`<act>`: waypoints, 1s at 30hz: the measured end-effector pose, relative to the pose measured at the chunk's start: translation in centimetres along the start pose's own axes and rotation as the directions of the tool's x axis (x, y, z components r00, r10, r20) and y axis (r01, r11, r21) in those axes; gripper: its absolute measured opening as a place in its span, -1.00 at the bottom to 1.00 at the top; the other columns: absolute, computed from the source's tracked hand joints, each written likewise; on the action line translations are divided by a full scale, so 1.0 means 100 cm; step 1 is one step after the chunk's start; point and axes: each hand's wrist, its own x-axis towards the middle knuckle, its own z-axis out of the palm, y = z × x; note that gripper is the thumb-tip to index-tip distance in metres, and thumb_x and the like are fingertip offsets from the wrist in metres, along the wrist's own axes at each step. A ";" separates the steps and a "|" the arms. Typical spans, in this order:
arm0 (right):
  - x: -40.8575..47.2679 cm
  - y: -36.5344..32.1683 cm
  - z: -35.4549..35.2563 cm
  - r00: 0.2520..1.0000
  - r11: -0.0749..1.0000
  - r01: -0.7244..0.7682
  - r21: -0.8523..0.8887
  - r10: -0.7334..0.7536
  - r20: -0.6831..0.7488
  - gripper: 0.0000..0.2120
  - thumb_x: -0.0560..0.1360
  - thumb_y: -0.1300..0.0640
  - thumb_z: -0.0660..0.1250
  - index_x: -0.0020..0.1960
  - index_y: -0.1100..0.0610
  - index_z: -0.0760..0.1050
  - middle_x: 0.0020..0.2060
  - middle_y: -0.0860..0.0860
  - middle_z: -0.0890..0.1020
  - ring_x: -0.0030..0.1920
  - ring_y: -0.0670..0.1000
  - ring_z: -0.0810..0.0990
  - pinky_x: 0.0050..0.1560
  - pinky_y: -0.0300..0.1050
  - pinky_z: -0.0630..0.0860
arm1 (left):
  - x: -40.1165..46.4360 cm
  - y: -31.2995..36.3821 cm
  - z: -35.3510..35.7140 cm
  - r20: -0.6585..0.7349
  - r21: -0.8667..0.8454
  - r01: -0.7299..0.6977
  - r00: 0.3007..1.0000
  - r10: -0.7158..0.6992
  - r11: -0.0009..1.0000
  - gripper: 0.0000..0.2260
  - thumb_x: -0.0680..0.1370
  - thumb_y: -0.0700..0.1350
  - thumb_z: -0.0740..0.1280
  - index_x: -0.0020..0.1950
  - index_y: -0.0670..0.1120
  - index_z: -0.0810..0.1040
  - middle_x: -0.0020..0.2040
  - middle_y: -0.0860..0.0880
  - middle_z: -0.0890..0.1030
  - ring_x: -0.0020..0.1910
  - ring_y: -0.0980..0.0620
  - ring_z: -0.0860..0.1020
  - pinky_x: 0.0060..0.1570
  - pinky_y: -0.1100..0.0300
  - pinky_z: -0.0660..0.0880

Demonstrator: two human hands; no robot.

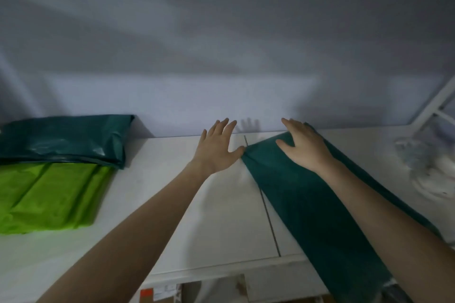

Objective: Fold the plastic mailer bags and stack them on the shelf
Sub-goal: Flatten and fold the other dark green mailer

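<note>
A long dark green mailer bag (302, 204) lies folded into a narrow strip across the white shelf (187, 216), running from the back wall toward the front edge on the right. My right hand (304, 147) rests flat on its far end with straight fingers. My left hand (219, 147) is spread beside it, its thumb touching the bag's far left corner. At the left, a folded dark green mailer bag (64, 140) sits on top of bright green mailer bags (49, 194).
A grey-white wall (221, 56) closes the back of the shelf. A white frame (435, 103) and a clear plastic bundle (428, 170) stand at the right. A thin seam (269, 219) runs across the shelf. Boxes (160, 295) show below the front edge.
</note>
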 end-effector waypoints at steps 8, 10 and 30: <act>-0.045 0.090 0.028 0.965 0.980 -0.201 -0.010 0.199 0.169 -0.36 0.56 -0.10 0.17 0.53 0.03 0.00 0.52 0.05 0.08 0.48 0.14 0.12 0.42 0.14 0.20 | 0.002 0.054 0.079 0.211 0.012 -0.032 0.977 0.028 0.999 -0.35 0.55 0.19 0.16 0.54 0.02 -0.03 0.55 -0.05 0.01 0.52 -0.06 0.00 0.49 -0.01 -0.04; -0.052 0.100 0.038 0.958 0.978 -0.210 -0.013 0.208 0.198 -0.36 0.56 -0.11 0.17 0.53 0.02 -0.01 0.53 0.04 0.06 0.49 0.13 0.10 0.42 0.14 0.20 | 0.000 0.061 0.096 0.245 0.017 -0.042 0.969 0.036 0.999 -0.36 0.56 0.21 0.13 0.54 0.02 -0.03 0.55 -0.04 0.00 0.52 -0.06 -0.01 0.49 -0.01 -0.04; -0.049 0.094 0.080 0.953 0.994 -0.078 0.078 0.052 0.299 -0.41 0.56 0.00 0.20 0.52 0.02 0.06 0.51 -0.01 0.10 0.45 0.11 0.14 0.41 0.09 0.24 | -0.004 0.024 0.126 0.371 0.148 -0.041 0.929 -0.017 0.988 -0.33 0.55 0.22 0.16 0.51 0.18 -0.17 0.56 0.04 -0.16 0.53 -0.06 -0.17 0.45 -0.22 -0.14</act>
